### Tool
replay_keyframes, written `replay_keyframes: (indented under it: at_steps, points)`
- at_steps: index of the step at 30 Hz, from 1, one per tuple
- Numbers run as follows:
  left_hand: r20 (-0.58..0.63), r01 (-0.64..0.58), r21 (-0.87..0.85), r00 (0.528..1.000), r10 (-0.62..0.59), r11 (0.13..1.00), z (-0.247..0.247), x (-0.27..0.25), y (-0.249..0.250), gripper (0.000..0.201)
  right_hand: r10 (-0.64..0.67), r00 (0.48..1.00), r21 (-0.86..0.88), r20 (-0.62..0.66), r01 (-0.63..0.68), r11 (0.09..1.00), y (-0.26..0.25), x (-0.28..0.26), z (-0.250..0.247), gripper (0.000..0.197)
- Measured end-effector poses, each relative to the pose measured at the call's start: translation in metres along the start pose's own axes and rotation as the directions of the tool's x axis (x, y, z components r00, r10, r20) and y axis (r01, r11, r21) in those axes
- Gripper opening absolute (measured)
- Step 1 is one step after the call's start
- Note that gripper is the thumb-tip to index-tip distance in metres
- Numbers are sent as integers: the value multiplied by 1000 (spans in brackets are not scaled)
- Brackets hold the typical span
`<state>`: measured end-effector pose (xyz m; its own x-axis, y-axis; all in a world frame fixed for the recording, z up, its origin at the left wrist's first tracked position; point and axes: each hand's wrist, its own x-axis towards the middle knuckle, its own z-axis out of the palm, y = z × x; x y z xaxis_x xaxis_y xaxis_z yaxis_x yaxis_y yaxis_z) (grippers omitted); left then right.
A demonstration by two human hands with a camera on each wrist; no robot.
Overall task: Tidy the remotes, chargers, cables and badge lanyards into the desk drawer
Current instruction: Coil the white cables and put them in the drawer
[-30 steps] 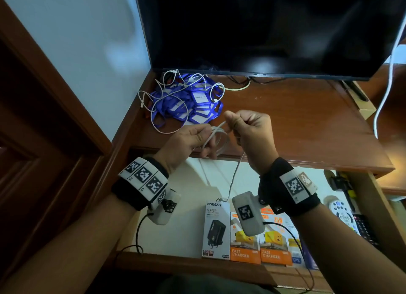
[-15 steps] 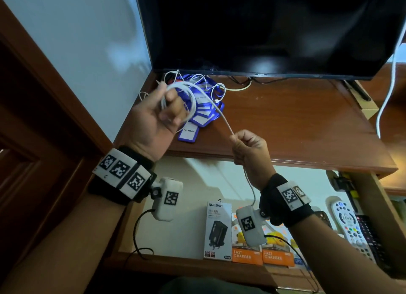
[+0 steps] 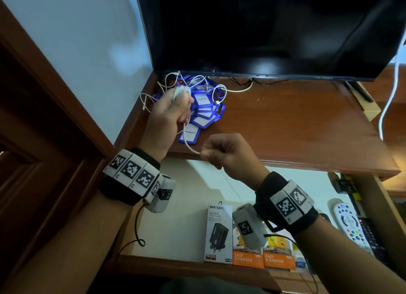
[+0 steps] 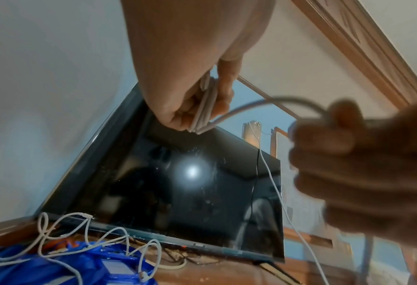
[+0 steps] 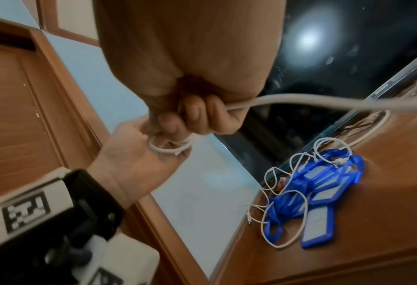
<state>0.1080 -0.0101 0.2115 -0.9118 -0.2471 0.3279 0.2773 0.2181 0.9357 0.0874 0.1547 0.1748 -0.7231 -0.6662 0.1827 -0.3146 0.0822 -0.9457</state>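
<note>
My left hand is raised over the desk's back left corner and grips a small coil of white cable, seen close up between its fingers as the coil. A short stretch of the same cable runs down to my right hand, which pinches it above the desk's front edge. In the right wrist view the right hand curls round the cable. Blue badge lanyards lie tangled with loose white cables under the left hand. The drawer below stands open.
Inside the drawer lie a grey charger box, two orange charger boxes and remotes at the right. A dark TV screen stands at the back of the wooden desk. A wooden door frame borders the left.
My left hand carried the coil up and left from the desk edge. My right hand has since moved left toward it, and the cable between the hands is shorter.
</note>
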Motion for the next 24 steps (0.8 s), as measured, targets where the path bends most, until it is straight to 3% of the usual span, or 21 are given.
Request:
replay_keyframes:
  at_steps: [5, 10, 17, 24]
  points:
    - [240, 30, 152, 969, -66, 988, 6, -7, -21, 26, -94, 989, 155, -113, 111, 982, -10, 7, -10, 22]
    - [391, 136, -26, 913, -115, 990, 8, -19, -25, 45, -79, 961, 159, -267, 125, 979, 0, 10, -21, 23]
    - [410, 377, -250, 875, -255, 892, 12, -24, -24, 40, 36, 936, 233, -349, 50, 971, 15, 12, -24, 28]
    - [242, 397, -500, 917, -315, 770, 1, -13, -26, 36, 187, 915, 416, -359, -22, 909, 45, -2, -22, 23]
